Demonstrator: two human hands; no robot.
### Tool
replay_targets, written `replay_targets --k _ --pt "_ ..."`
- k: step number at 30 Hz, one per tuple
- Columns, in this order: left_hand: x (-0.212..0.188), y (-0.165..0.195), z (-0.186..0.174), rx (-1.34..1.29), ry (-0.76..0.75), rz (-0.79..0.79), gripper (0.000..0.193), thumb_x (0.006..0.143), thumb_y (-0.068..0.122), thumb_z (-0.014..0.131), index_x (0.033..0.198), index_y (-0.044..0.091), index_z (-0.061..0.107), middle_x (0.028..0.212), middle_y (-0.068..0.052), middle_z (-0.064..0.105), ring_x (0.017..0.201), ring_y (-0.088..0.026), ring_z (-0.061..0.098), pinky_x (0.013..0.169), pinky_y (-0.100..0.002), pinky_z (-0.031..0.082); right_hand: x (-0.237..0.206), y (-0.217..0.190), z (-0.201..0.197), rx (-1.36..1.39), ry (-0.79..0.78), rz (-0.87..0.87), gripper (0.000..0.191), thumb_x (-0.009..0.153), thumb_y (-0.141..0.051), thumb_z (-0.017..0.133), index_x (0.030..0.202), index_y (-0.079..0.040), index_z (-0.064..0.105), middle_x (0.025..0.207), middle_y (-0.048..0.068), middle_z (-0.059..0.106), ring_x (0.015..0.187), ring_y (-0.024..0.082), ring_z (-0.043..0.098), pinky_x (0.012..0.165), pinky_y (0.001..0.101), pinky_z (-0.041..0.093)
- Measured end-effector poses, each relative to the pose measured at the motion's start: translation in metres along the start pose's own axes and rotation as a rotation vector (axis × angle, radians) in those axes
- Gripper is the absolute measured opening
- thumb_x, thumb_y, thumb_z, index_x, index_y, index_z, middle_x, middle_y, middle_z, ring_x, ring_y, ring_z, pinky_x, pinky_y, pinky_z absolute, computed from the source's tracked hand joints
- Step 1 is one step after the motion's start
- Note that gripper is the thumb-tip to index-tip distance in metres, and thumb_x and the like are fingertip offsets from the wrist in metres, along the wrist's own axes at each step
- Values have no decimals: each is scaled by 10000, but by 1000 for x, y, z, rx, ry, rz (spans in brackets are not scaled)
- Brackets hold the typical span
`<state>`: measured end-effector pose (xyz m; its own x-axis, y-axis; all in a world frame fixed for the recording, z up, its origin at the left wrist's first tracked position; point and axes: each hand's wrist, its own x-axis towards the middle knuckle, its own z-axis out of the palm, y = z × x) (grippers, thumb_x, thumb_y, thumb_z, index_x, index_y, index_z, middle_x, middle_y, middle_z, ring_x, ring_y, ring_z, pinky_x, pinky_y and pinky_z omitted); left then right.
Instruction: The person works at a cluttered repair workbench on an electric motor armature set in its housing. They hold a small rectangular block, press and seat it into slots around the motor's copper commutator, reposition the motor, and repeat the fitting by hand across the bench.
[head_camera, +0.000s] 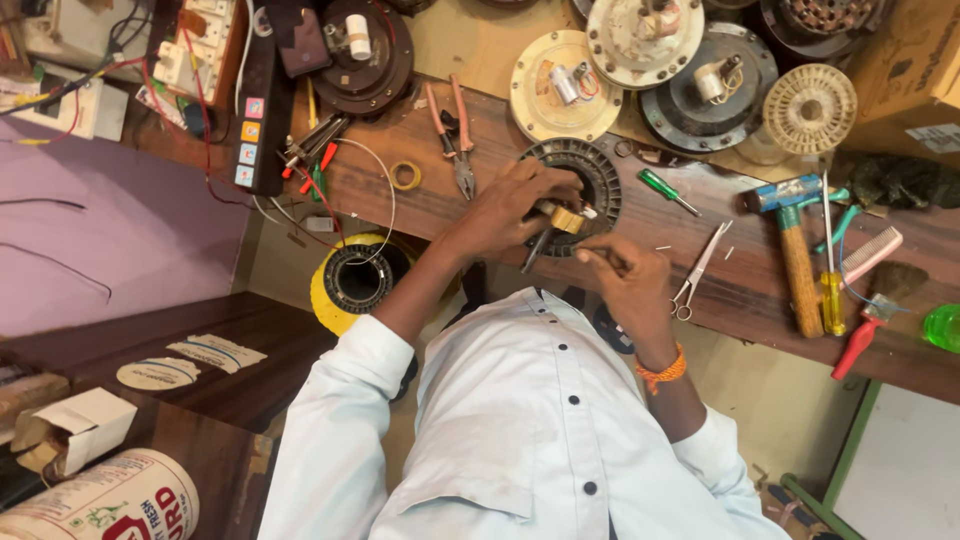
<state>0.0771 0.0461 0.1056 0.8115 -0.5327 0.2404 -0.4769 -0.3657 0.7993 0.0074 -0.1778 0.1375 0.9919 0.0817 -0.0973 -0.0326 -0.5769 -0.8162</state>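
- Head view shows a dark ring-shaped motor stator lying flat on the wooden bench, partly under both hands.
- Left hand rests on the stator's near rim, fingers curled around a small tan block and a dark thin tool that slants toward the body.
- Right hand sits just beside the left, at the bench edge, fingers pinched shut; what they pinch is too small to tell.
- Small scissors lie just outside the right hand; a green-handled screwdriver lies beyond it.
- Orange-handled pliers and a yellow tape roll lie beyond the left hand.
- Hammer lies well outside the right hand.
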Motion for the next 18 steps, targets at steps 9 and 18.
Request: replay_targets --k 9,18 --pt "-6 -18 11 50 63 12 517 841 151 799 1308 209 585 1090 -45 621 1090 -284 591 987 -448 454 9 -13 -22 315 -67 129 147 944 -49 700 1079 -31 754 775 -103 631 615 -7 390 518 204 270" --pt "-5 -27 18 65 87 81 533 871 209 790 1347 228 550 1101 5 633 1054 -215 595 1016 -440 444 17 -40 -30 392 -116 231 137 971 -65 684 1071 -3 755 696 -102 479 581 8 321 496 223 213"
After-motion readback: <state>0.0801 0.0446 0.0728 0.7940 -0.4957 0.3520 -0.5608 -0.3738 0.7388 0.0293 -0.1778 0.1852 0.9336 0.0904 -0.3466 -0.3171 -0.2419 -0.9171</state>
